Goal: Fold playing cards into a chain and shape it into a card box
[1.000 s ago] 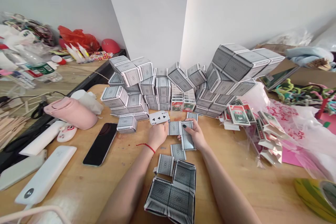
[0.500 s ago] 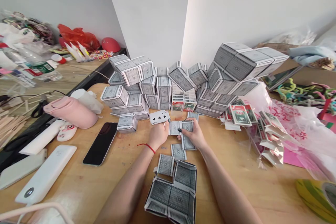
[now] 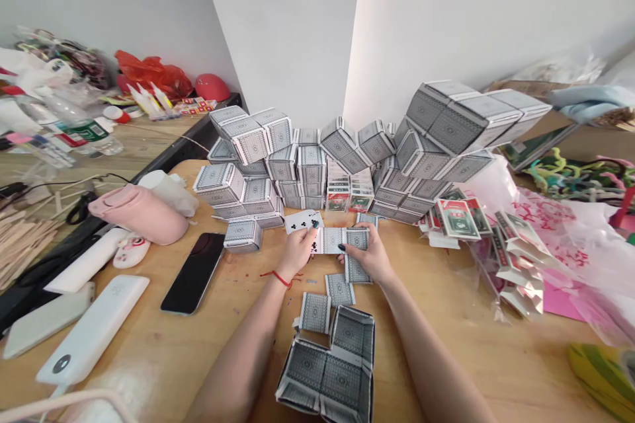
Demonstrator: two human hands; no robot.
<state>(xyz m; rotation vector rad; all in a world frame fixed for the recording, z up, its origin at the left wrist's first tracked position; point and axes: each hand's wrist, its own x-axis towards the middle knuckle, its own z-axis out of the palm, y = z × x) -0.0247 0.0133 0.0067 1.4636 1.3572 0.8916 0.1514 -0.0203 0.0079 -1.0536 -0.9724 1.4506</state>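
My two hands, left (image 3: 297,251) and right (image 3: 371,255), are clamping a card strip (image 3: 334,240) between them.
I am holding it over the tabletop (image 3: 426,284), my left pinching a club-printed end, my right a grey-patterned one; whether it is one card or several, I cannot tell. One smooth face-up card (image 3: 297,218) is showing just beyond my left hand. Nearer me, two patterned squares (image 3: 315,312) are lying near one creased, L-shaped card block (image 3: 342,380); one glossy black phone (image 3: 193,273) is resting leftward.
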